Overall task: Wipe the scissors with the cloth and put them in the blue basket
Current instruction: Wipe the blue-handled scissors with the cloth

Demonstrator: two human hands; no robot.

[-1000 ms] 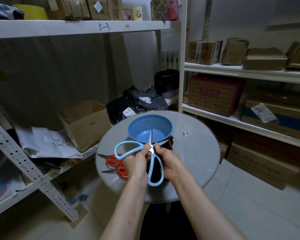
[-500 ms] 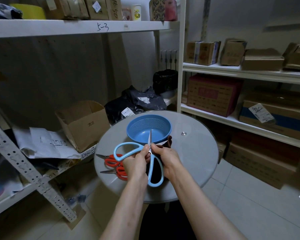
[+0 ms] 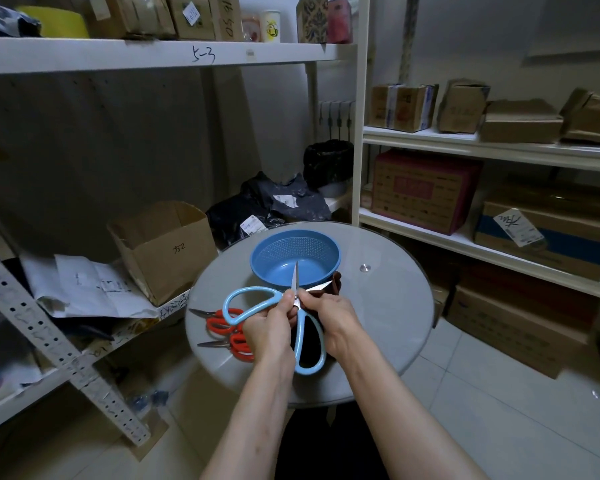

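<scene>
Little has changed from half a second ago: the blue-handled scissors [image 3: 300,327] are spread at the same angle and held in the same spot, and both hands keep their grip.

The scissors are held above the near part of the round glass table [image 3: 388,317], just near of the blue basket [image 3: 293,252]. They are wide open. One steel blade points far, over the basket's rim, and the other points right. One pale blue loop sticks out left and the other hangs toward the person.

The left hand [image 3: 269,327] is curled round the left handle shank by the pivot. The right hand [image 3: 335,315] pinches the dark cloth [image 3: 336,284] against the root of the right blade.

Two red-handled scissors [image 3: 227,329] lie on the table to the left.
</scene>
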